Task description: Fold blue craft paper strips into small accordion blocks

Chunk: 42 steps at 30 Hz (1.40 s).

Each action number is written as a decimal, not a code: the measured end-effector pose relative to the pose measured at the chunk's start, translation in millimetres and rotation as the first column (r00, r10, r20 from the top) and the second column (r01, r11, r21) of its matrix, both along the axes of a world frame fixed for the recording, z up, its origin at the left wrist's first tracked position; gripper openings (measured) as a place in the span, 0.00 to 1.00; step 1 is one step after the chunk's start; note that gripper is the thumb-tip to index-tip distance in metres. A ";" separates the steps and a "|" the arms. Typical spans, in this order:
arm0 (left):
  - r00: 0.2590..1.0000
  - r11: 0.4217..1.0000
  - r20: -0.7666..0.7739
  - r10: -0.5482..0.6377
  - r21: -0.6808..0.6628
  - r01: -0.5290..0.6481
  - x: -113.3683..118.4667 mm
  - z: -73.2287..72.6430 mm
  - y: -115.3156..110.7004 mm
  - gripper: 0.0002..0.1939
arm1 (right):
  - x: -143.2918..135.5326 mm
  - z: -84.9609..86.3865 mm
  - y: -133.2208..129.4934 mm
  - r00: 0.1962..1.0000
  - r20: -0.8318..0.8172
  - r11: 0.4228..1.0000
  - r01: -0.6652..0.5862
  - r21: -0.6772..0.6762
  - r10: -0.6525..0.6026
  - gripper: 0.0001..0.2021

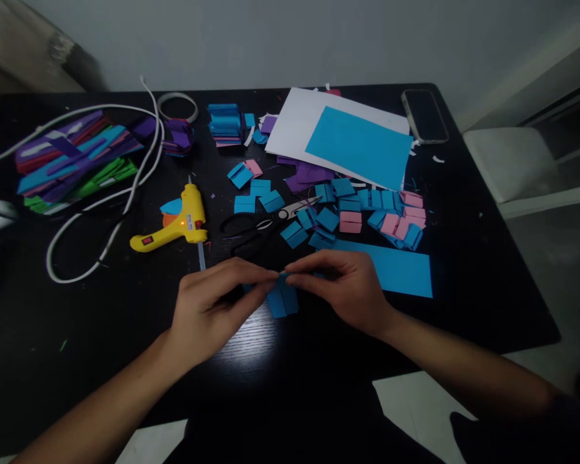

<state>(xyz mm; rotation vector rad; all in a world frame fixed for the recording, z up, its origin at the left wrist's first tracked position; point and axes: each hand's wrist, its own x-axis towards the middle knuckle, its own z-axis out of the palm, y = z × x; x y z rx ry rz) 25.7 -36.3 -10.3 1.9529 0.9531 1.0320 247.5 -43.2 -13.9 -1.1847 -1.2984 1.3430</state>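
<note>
Near the front middle of the table, my left hand (217, 306) and my right hand (350, 283) meet over a small folded blue paper piece (283, 301). Thumb and forefinger of each hand pinch its upper edge, side by side. A crease runs down the piece, and its lower part hangs below my fingertips. Behind my right hand lies a flat blue paper strip (403, 270), partly covered by that hand. Black-handled scissors (294, 209) rest just beyond my hands, blades among several folded blue paper pieces (294, 234). Some folded pieces are pink (350, 222).
A yellow glue gun (178, 222) with its light on lies left. A white cable (125, 193) loops beside bundled coloured paper strips (72, 154). At the back are a stack of folded blue paper (225, 122), a blue sheet (357, 145) on white paper (290, 122), and a phone (425, 116).
</note>
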 end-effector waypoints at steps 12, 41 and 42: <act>0.997 0.982 0.076 -0.033 -0.184 0.047 0.2 5.5 0.9 0.11 | 11.8 1.7 16.8 0.933 -0.288 0.911 -0.299 -0.284 0.216 0.09; 0.987 0.980 -0.061 0.147 -0.124 -0.154 5.9 3.4 -2.4 0.08 | 4.7 -0.1 5.8 0.998 0.043 0.997 -0.047 -0.059 0.049 0.08; 0.986 0.980 -0.059 0.153 -0.121 -0.159 5.7 3.2 -2.5 0.07 | 4.7 -0.2 5.7 0.998 0.045 0.997 -0.044 -0.061 0.047 0.08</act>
